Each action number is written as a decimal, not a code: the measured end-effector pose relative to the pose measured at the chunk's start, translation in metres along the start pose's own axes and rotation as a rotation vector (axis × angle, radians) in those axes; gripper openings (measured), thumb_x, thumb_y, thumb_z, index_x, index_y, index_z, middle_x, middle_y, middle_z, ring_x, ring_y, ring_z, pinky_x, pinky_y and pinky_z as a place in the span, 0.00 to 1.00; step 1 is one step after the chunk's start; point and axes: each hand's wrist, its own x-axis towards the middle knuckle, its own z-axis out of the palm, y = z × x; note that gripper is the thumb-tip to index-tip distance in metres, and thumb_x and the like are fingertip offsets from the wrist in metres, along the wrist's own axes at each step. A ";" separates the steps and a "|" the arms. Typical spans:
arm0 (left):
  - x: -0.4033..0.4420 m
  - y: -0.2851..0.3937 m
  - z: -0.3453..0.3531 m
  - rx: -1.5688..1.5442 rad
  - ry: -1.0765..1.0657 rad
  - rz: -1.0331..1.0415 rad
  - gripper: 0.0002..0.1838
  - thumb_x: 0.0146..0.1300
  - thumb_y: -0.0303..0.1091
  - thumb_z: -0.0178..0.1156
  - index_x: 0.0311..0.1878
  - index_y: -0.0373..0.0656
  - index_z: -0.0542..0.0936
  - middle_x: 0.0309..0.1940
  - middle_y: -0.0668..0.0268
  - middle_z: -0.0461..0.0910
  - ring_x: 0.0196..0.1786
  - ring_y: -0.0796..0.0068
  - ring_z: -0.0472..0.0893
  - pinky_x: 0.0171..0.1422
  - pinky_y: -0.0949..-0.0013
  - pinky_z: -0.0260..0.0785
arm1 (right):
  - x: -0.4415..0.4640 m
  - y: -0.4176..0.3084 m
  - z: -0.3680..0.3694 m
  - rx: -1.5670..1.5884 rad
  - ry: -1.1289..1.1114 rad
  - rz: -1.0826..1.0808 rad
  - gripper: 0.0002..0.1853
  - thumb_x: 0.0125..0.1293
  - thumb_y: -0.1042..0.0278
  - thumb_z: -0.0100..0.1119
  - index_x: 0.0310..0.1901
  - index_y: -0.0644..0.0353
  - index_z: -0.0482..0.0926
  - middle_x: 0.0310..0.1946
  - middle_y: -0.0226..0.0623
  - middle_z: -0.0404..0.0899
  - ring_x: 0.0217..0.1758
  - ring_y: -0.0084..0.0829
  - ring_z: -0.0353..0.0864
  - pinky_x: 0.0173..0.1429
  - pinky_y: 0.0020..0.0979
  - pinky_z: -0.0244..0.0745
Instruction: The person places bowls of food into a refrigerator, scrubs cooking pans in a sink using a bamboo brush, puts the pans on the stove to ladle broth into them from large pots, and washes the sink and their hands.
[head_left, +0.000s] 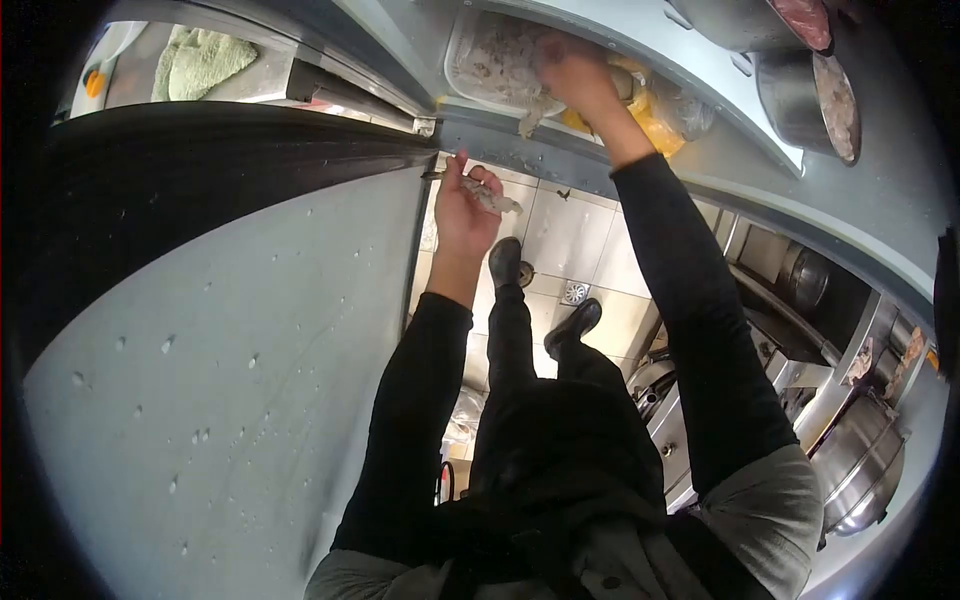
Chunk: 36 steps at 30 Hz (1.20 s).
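Note:
My left hand (467, 218) is raised beside the open fridge door, with its fingers curled around a pale, greyish, raw-looking piece of food (496, 200) whose end sticks out to the right. My right hand (580, 78) reaches inside the fridge, over a white plastic tray (453, 65) of similar pale, wet-looking pieces (500, 50). Its fingers are closed down at the tray's right side, and their tips are blurred and partly hidden. A pale strip (537, 115) hangs below that hand over the tray's front edge.
Yellow plastic packaging (655, 122) lies right of the tray. Metal pots (790, 95) occupy the shelf at upper right. The fridge door (220, 360), dotted with drops, stands open at left. A steel pot (865, 465) is at lower right, and a drain (575, 292) is in the tiled floor.

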 end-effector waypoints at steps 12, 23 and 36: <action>0.019 -0.003 0.000 0.108 0.035 -0.146 0.17 0.77 0.44 0.50 0.51 0.37 0.76 0.48 0.57 0.81 0.54 0.60 0.80 0.59 0.58 0.76 | -0.065 -0.013 -0.046 -0.117 -0.403 -0.579 0.16 0.54 0.81 0.59 0.45 0.58 0.81 0.47 0.42 0.83 0.54 0.46 0.81 0.56 0.42 0.76; -0.003 -0.007 0.016 0.577 -0.152 0.055 0.13 0.76 0.36 0.53 0.58 0.42 0.74 0.36 0.62 0.81 0.48 0.65 0.83 0.53 0.61 0.76 | 0.083 -0.003 0.063 0.305 -0.168 0.184 0.26 0.68 0.45 0.56 0.53 0.62 0.81 0.52 0.49 0.80 0.48 0.42 0.82 0.55 0.41 0.76; -0.068 -0.008 0.007 0.353 0.032 0.039 0.14 0.79 0.44 0.47 0.56 0.47 0.73 0.43 0.62 0.81 0.53 0.59 0.81 0.63 0.52 0.74 | -0.006 -0.031 0.029 0.446 0.189 -0.020 0.28 0.75 0.43 0.48 0.54 0.65 0.78 0.50 0.50 0.81 0.53 0.47 0.82 0.58 0.45 0.76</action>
